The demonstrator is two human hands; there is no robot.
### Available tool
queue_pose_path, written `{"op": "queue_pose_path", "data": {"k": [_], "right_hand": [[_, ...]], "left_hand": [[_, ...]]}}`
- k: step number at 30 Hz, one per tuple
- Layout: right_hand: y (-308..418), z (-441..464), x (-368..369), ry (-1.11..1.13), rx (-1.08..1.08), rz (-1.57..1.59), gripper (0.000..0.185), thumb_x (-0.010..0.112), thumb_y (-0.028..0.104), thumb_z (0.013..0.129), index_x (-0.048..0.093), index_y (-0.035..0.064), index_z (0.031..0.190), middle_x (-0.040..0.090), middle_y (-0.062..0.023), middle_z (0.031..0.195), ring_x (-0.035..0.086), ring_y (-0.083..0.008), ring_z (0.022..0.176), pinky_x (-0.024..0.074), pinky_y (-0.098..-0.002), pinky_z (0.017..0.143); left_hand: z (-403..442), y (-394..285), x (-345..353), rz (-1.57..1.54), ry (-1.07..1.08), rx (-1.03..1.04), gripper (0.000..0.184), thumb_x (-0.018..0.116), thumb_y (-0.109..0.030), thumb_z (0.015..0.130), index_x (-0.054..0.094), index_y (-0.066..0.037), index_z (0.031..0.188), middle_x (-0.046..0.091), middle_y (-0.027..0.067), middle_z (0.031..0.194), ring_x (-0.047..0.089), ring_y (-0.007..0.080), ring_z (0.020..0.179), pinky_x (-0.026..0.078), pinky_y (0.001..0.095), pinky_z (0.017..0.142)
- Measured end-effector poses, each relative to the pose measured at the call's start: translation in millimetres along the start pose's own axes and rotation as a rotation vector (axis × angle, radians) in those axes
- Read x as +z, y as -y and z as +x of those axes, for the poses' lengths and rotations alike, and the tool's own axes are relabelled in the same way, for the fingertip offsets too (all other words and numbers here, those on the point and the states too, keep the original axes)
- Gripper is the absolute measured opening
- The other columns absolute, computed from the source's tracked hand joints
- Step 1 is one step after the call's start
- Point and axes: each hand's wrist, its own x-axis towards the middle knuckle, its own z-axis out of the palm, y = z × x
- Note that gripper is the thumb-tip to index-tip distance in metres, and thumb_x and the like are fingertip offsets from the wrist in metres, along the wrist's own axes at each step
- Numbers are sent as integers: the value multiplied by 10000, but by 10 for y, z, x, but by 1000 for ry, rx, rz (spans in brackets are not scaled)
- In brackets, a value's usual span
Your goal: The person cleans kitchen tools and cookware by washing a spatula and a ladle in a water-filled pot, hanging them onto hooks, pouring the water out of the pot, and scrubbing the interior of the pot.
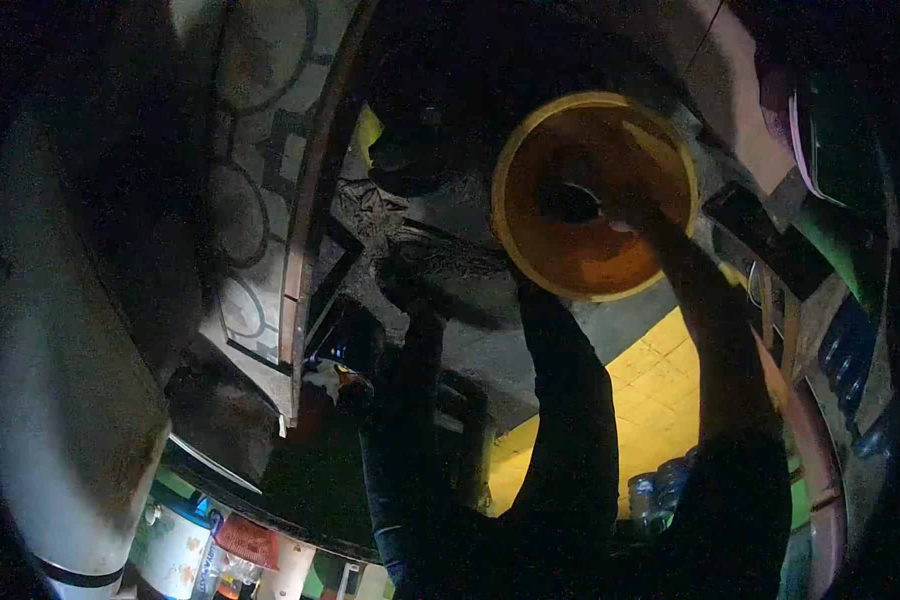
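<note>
An orange bucket (581, 271) with a yellow rim stands in the upper middle. From the lower right my right arm reaches over its rim, and my right hand (628, 212) is inside, with the fingers mostly in shadow. Beside that hand, within the bucket, is a dark rounded thing (568, 201) with a bright edge; the hand appears closed at it. Two more dark limbs rise from the bottom, left of the right arm. The light is too poor to tell which is my left arm, and no left fingers can be made out.
Patterned panels (250, 210) with a long dark edge run along the left. A large pale cylinder (80, 450) fills the lower left. Yellow tiles (650, 380) lie below the bucket. Clear blue-tinted bottles (655, 495) and a red mesh basket (247, 541) are near the bottom.
</note>
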Motion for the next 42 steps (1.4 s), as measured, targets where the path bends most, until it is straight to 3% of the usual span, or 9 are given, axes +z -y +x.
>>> {"op": "queue_pose_path", "data": {"k": [8, 13, 18, 24, 27, 33, 36, 39, 42], "right_hand": [[251, 395, 861, -366, 97, 304, 405, 466, 403, 935, 523, 70, 1157, 519, -104, 895, 488, -261, 791, 423, -383, 708], [294, 645, 1124, -340, 118, 524, 407, 463, 428, 938, 528, 77, 1134, 520, -89, 827, 494, -243, 719, 431, -376, 655], [90, 276, 1048, -184, 111, 1021, 411, 461, 453, 941, 533, 85, 1110, 522, -74, 759, 499, -225, 648, 439, -370, 603], [-103, -640, 783, 15, 44, 1388, 420, 457, 483, 945, 540, 94, 1082, 523, -56, 677, 506, -204, 563, 449, -363, 540], [100, -1597, 532, -29, -31, 959, 413, 456, 498, 944, 544, 106, 849, 443, -26, 574, 419, -174, 420, 384, -333, 403], [267, -3344, 309, 13, -282, 1276, 296, 537, 345, 931, 554, 59, 1008, 554, -96, 705, 543, -226, 545, 477, -380, 515], [602, -4222, 135, 15, -432, 1377, 284, 577, 268, 925, 559, 35, 1087, 610, -131, 770, 605, -252, 607, 524, -403, 571], [1352, -5230, -105, -179, -472, 1398, 155, 584, 218, 918, 544, 88, 993, 544, -52, 664, 501, -188, 440, 446, -349, 409], [1821, -5731, -356, -195, -447, 1390, 203, 614, 189, 876, 503, 102, 1021, 510, -41, 679, 486, -174, 467, 429, -327, 420]], "left_hand": [[142, -7, -70, 19, 22, 11, 547, 413, -363, 980, 374, -4, 1392, 445, 146, 1377, 430, 253, 1254, 298, 411, 1078], [160, -161, -263, 21, 32, 8, 538, 413, -355, 980, 381, -9, 1391, 453, 138, 1370, 437, 247, 1244, 301, 407, 1073], [141, -186, -309, -47, 20, 13, 529, 414, -348, 980, 387, -14, 1391, 461, 130, 1362, 445, 242, 1234, 303, 403, 1067], [82, -513, -354, -143, 52, -3, 519, 415, -339, 980, 395, -20, 1390, 471, 120, 1354, 454, 235, 1223, 306, 399, 1061], [38, -1171, 85, 22, 224, 179, 458, 427, -345, 977, 524, -11, 1276, 550, 117, 1260, 482, 216, 1175, 319, 368, 1034], [-34, -1589, 187, 85, 323, 137, 388, 513, -330, 953, 592, -45, 1205, 637, 148, 1103, 587, 228, 1018, 435, 347, 898], [-4, -1692, 132, 151, 334, 210, 372, 535, -345, 938, 604, -66, 1173, 647, 196, 1022, 624, 298, 929, 471, 377, 849], [84, -1533, 174, 230, 436, 228, 404, 540, -383, 917, 598, -83, 1181, 651, 199, 999, 623, 355, 958, 480, 422, 869], [132, -1427, 251, 379, 425, 391, 418, 519, -407, 914, 606, -84, 1164, 646, 199, 1035, 623, 363, 980, 481, 452, 887]]}}
